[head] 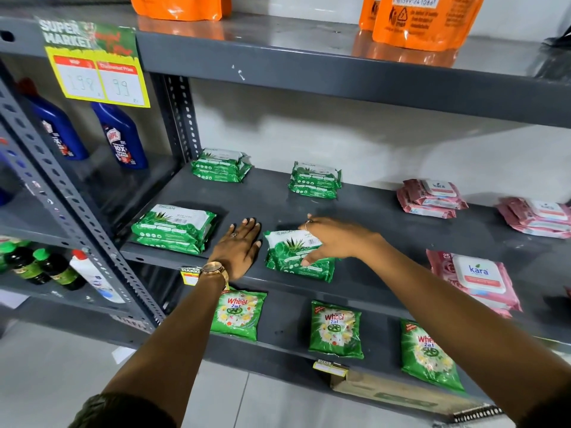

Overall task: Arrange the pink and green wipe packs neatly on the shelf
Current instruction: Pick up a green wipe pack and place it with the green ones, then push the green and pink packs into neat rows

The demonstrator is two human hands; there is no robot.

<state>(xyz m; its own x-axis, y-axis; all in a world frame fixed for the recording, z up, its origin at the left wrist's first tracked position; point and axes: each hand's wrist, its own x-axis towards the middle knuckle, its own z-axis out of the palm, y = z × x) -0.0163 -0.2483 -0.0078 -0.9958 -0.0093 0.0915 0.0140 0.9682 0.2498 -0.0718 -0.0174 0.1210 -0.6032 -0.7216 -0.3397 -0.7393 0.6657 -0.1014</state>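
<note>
Green wipe packs lie in small stacks on the grey middle shelf (370, 211): one stack at the back left (220, 165), one at the back middle (315, 180), one at the front left (174, 227), and one at the front middle (293, 257). Pink wipe packs are stacked at the back right (431, 199), far right (537, 217) and front right (475, 279). My right hand (333, 239) rests on top of the front middle green stack, fingers spread. My left hand (239, 245) lies flat on the shelf just left of that stack, holding nothing.
Green detergent sachets (335, 330) lie on the shelf below. Orange pouches (423, 20) stand on the shelf above. Blue bottles (123, 137) and a yellow price tag (99, 78) are in the left bay, behind a perforated upright (77, 211).
</note>
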